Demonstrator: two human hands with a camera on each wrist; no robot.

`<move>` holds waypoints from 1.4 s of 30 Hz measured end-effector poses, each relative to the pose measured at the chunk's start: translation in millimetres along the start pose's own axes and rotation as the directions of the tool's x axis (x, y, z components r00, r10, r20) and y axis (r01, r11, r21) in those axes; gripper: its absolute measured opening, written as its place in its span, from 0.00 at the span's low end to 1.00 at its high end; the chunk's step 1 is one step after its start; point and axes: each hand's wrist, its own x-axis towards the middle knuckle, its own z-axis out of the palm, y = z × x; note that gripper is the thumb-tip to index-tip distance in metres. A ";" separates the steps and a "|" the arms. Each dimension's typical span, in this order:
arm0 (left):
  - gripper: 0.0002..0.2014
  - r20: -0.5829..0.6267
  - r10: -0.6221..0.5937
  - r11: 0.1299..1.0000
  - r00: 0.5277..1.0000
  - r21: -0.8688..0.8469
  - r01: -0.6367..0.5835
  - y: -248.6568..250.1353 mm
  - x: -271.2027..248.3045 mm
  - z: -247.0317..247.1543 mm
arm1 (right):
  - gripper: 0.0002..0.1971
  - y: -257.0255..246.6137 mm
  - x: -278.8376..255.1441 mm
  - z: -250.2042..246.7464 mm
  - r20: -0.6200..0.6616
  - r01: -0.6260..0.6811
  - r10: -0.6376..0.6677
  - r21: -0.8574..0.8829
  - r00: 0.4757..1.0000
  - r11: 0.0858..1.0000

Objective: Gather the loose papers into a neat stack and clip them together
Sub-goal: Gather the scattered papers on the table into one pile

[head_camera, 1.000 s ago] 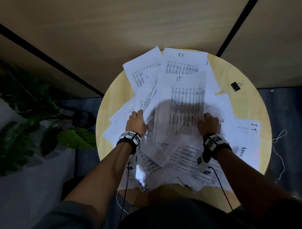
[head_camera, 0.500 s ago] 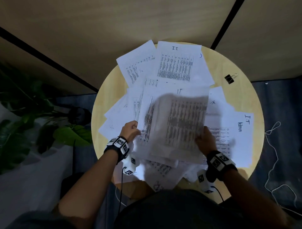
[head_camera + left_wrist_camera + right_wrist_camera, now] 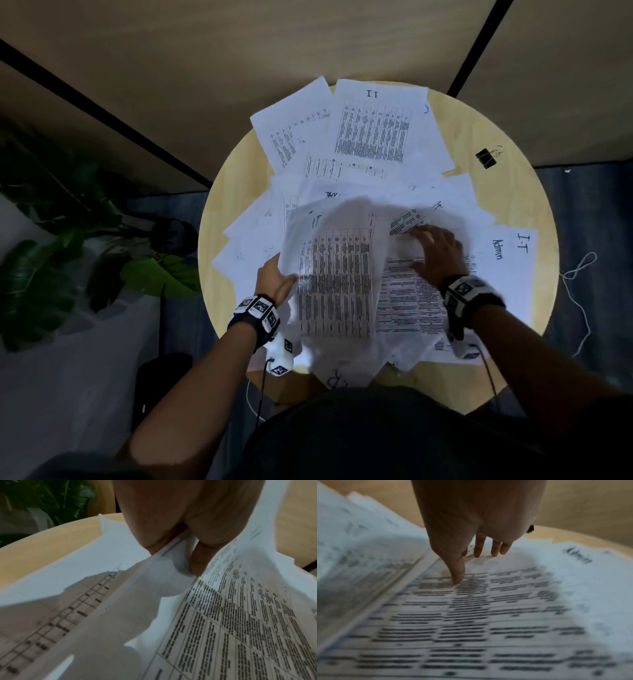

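Note:
Many white printed papers (image 3: 373,133) lie scattered and overlapping on a round wooden table (image 3: 507,205). My left hand (image 3: 276,275) grips the left edge of a lifted bunch of sheets (image 3: 334,284); in the left wrist view the thumb and fingers (image 3: 199,562) pinch that bunch (image 3: 240,615). My right hand (image 3: 432,248) lies with straight fingers on loose sheets to the right, holding nothing; the right wrist view shows its fingertips (image 3: 458,574) touching a printed sheet (image 3: 471,622). A black binder clip (image 3: 486,158) lies on bare wood at the far right.
Brown wall panels rise behind the table. A leafy plant (image 3: 65,240) stands at the left over a white surface. A white cord (image 3: 579,284) trails on the dark floor to the right. Some sheets overhang the table's near edge by my body.
My right hand has let go of the bunch's right side and moved forward and right onto loose sheets. The left hand keeps holding the bunch, which now sags lower.

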 end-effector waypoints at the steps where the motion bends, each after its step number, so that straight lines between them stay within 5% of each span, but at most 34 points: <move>1: 0.20 -0.016 -0.001 1.000 1.000 -0.020 0.000 -2.5 -1.7 -2.4 | 0.38 6.9 2.6 -4.2 0.048 0.026 -0.022 -0.075 0.999 0.997; 4: 0.22 -0.033 -0.024 0.999 0.999 -0.040 0.023 -10.1 -3.4 -7.2 | 0.47 16.6 5.6 -12.0 0.201 0.136 -0.084 -0.262 0.976 0.955; 8: 0.23 -0.056 -0.055 0.998 0.997 0.007 0.055 -20.4 -5.8 -12.2 | 0.44 18.7 3.6 -11.4 0.273 0.148 -0.057 -0.326 0.960 0.934; 12: 0.17 -0.162 -0.174 0.985 0.971 -0.040 0.169 -33.6 -4.5 -18.5 | 0.28 24.5 -2.8 -12.1 0.302 0.129 -0.031 -0.310 0.953 0.942; 15: 0.17 -0.256 -0.245 0.969 0.935 -0.081 0.232 -39.3 -6.1 -21.7 | 0.18 22.1 1.9 -18.6 0.191 0.255 -0.197 -0.355 0.962 0.899; 22: 0.18 -0.327 -0.364 0.931 0.872 -0.086 0.356 -37.4 -14.4 -20.7 | 0.04 -51.7 29.3 -25.4 0.280 0.527 -0.446 -0.447 0.850 0.723; 27: 0.21 -0.251 -0.383 0.922 0.889 -0.155 0.354 -48.0 -14.9 -23.0 | 0.14 -74.9 40.0 -15.4 0.422 0.612 -0.448 -0.466 0.788 0.638; 30: 0.18 -0.212 -0.360 0.926 0.909 -0.196 0.322 -47.0 -15.9 -25.9 | 0.13 -70.6 38.7 -26.3 0.256 0.549 -0.487 -0.341 0.835 0.763; 34: 0.31 -0.123 -0.320 0.938 0.940 -0.180 0.296 -48.6 -15.3 -27.8 | 0.17 -40.3 40.8 -63.2 0.103 0.310 -0.295 -0.183 0.950 0.933; 38: 0.19 -0.170 -0.241 0.965 0.956 -0.147 0.217 -52.6 -12.7 -27.2 | 0.06 -22.6 49.7 -107.9 -0.092 0.158 -0.179 -0.202 0.979 0.967; 42: 0.12 -0.193 -0.298 0.941 0.935 -0.226 0.253 -48.0 -12.1 -25.7 | 0.12 -16.0 50.5 -131.8 -0.338 -0.006 0.107 0.288 0.935 0.958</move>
